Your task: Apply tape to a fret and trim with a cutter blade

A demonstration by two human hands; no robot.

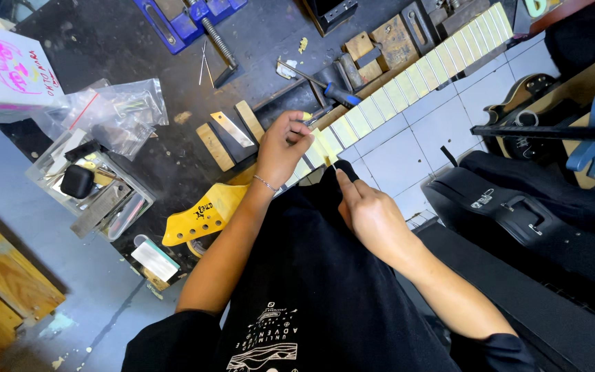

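A guitar neck (pixel 408 83) lies slanted across the edge of a dark workbench (pixel 125 48). Pale tape strips cover its fretboard and its headstock (pixel 204 213) is yellow. My left hand (pixel 282 146) rests on the neck near the headstock end, fingers curled over the taped frets. My right hand (pixel 370 215) sits just below the neck, over my black shirt. Its thumb and forefinger pinch a thin small piece (pixel 335 166) close to the fretboard edge; I cannot tell what that piece is.
A blue-handled screwdriver (pixel 341 95), wooden blocks (pixel 216 146) and a blue vise (pixel 187 17) lie on the bench. Clear plastic bags (pixel 115 114) and a white box (pixel 1 72) sit at left. A black guitar case (pixel 518 207) and guitar bodies (pixel 525 103) crowd the tiled floor at right.
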